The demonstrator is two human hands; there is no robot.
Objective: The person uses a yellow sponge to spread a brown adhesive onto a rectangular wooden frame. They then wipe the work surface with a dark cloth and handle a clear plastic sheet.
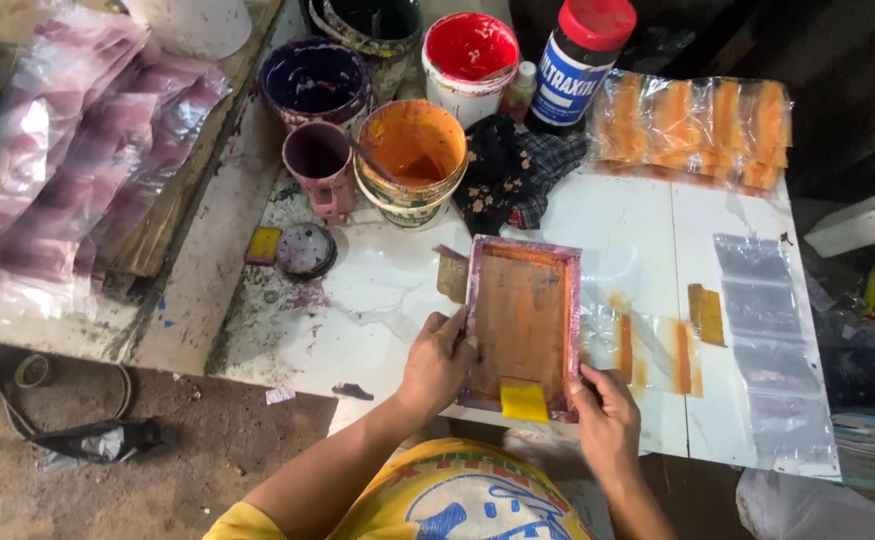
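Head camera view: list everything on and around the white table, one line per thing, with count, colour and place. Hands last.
Printing frame: one, purple-edged with an orange screen, on the table's near middle.
Yellow squeegee: one, at the frame's near end.
Paint buckets: three; orange, red, purple, at the far edge.
Mug: one, purple, beside the orange bucket.
Dark jar: one, red lid, far edge.
Cloth: one, dark and patterned, behind the frame.
Orange-striped bags: a stack, far right.
Clear bags: several, right edge.
Purple-striped bags: a pile, left bench.
Table: one, white, paint-stained.
Left hand: on the frame's left edge.
Right hand: at the frame's near right corner.
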